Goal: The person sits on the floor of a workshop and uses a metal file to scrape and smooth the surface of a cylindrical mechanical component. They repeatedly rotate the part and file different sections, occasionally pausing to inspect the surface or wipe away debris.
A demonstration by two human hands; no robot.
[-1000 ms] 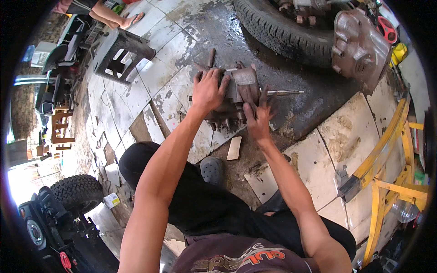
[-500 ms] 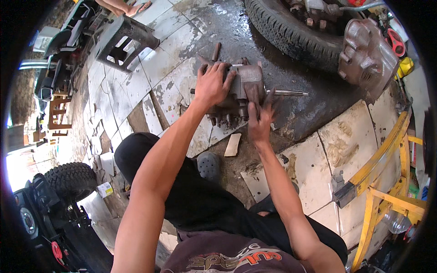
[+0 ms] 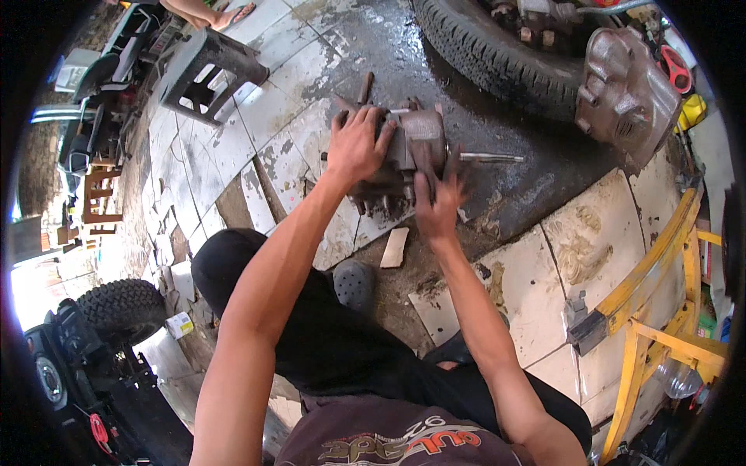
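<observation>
A greasy grey metal gearbox [image 3: 426, 128] lies on the dark, oily patch of floor in front of me, a bright shaft [image 3: 489, 158] sticking out to its right. My left hand [image 3: 357, 147] grips the left part of the housing, its fingers curled over the top and the thumb toward the middle. Against the right end of the housing, near the base of the shaft, is my right hand [image 3: 437, 194]; its blackened fingers are spread and partly blurred. Just behind the gearbox a rusty rod [image 3: 365, 88] points away from me.
A large tyre [image 3: 497, 70] and a brown metal casing [image 3: 625, 93] stand at the far right. A yellow metal frame [image 3: 645, 295] is on the right. At the far left is a dark stool [image 3: 210, 74]; a person's foot [image 3: 233, 15] shows behind it. A small vehicle [image 3: 85, 357] stands lower left.
My right hand has shifted slightly toward the left and its fingers have moved against the gearbox's end. My left hand stays on the housing. The whole view has moved slightly.
</observation>
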